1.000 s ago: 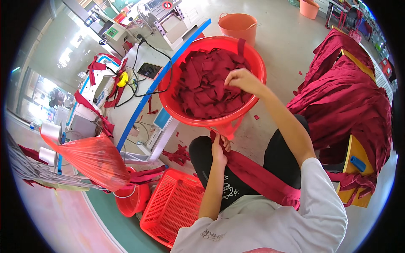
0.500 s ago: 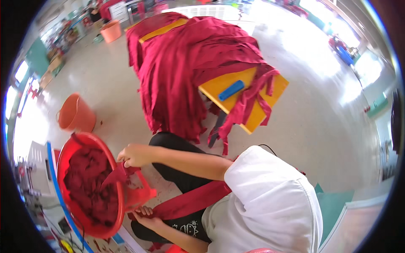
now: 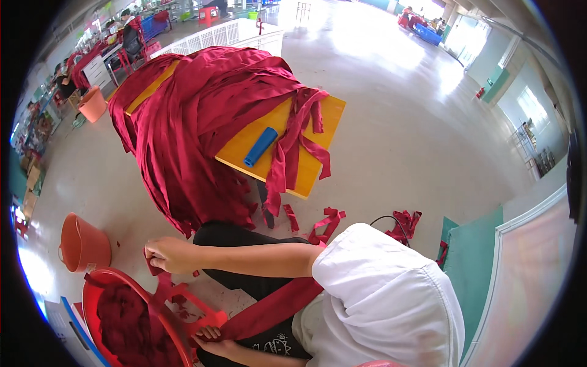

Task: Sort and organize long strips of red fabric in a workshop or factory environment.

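My right hand [image 3: 168,254], arm stretched across, is closed on the end of a dark red fabric strip, just above a red tub [image 3: 166,318]. A thin length of the fabric [image 3: 162,287] hangs from it toward the tub's rim. Lower down, my left hand [image 3: 215,342] has its fingers curled round a wide dark red strip [image 3: 275,307], which lies across my lap and runs up under my right arm. Crumpled dark red strips [image 3: 125,321] fill the tub. The stretch of fabric between my two hands is only partly visible.
A yellow board [image 3: 318,144] ahead bears a large heap of red strips [image 3: 183,122] and a blue tapered tube [image 3: 261,147]. An orange bucket [image 3: 85,243] stands beyond the tub. Red scraps [image 3: 327,225] lie on the floor; a white-framed panel [image 3: 532,269] is at the right.
My view has shifted, so the heap and board appear farther left and the tub lower. My right hand has moved away from my left hand, drawing the fabric past the tub's rim.
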